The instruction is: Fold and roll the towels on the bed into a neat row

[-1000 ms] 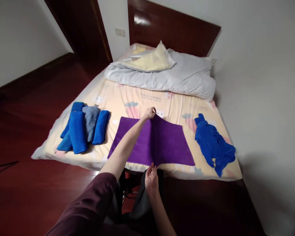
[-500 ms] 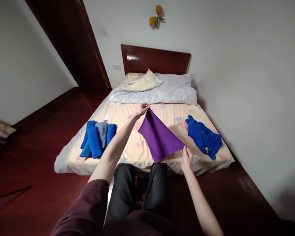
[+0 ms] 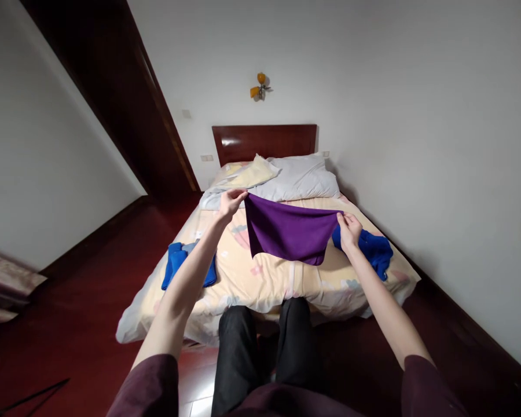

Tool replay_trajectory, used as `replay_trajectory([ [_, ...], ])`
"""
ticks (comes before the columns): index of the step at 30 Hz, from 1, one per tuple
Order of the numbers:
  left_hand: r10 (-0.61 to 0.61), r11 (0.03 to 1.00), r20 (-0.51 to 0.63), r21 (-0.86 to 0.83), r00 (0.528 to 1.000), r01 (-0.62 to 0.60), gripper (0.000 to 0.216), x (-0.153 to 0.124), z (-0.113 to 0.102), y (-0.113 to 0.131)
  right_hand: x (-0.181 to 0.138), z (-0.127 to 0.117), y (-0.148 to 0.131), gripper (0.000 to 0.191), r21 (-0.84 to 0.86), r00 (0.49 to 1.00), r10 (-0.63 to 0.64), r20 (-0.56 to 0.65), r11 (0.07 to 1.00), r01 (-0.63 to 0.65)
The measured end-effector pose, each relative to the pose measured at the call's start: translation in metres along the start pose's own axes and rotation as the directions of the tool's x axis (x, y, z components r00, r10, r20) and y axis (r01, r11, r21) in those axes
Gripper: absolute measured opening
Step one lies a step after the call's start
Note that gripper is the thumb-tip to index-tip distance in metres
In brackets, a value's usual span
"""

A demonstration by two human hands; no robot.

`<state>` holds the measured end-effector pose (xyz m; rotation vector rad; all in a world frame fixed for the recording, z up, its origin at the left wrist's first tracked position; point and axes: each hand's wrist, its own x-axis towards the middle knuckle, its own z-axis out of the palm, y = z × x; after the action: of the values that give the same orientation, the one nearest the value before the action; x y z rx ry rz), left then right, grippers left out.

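Observation:
A purple cloth hangs stretched between my two hands, above the bed. My left hand pinches its upper left corner; my right hand grips the upper right corner. The lower edge dangles free over the patterned sheet. Behind my right hand and forearm lies a crumpled blue cloth, partly covered from view. On the left of the bed are rolled or folded blue cloths with a grey one among them, partly hidden by my left forearm.
The bed has a cream sheet with pastel prints. Toward the dark wooden headboard lie a grey-white quilt or pillow and a pale yellow cloth. A wall stands close on the right. My knees are at the bed's near edge.
My right hand has risen with its corner of the purple cloth, which now spreads nearly level between both hands. My left hand has shifted slightly left. The view has tilted up.

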<state>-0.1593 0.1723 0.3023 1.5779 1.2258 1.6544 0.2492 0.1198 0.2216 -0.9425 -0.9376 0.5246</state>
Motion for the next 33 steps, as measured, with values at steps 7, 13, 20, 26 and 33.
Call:
replay_trajectory([
  [7,0.044,0.999,-0.068,-0.018,0.997,-0.045,0.062,-0.026,-0.049,0.003,0.0,0.016,-0.016,0.056,0.053,0.996,-0.034,0.079,0.998,0.03],
  [13,-0.042,0.999,-0.12,0.02,0.992,0.045,0.068,-0.066,-0.084,0.016,-0.02,0.021,-0.029,0.054,0.074,0.993,-0.023,0.118,0.997,0.014],
  [20,-0.16,0.986,-0.09,0.04,0.983,0.164,0.053,-0.128,-0.115,0.029,-0.048,0.003,-0.038,0.056,0.077,0.977,0.101,0.186,0.99,-0.117],
  [26,-0.34,0.939,-0.071,0.022,0.938,0.342,0.044,-0.177,-0.138,0.025,-0.075,-0.022,-0.048,0.051,0.049,0.919,0.274,0.284,0.953,-0.3],
  [33,-0.481,0.877,-0.026,-0.015,0.877,0.48,0.035,-0.194,-0.147,-0.006,-0.073,-0.043,-0.033,0.053,-0.126,0.788,0.49,0.371,0.868,-0.481],
])
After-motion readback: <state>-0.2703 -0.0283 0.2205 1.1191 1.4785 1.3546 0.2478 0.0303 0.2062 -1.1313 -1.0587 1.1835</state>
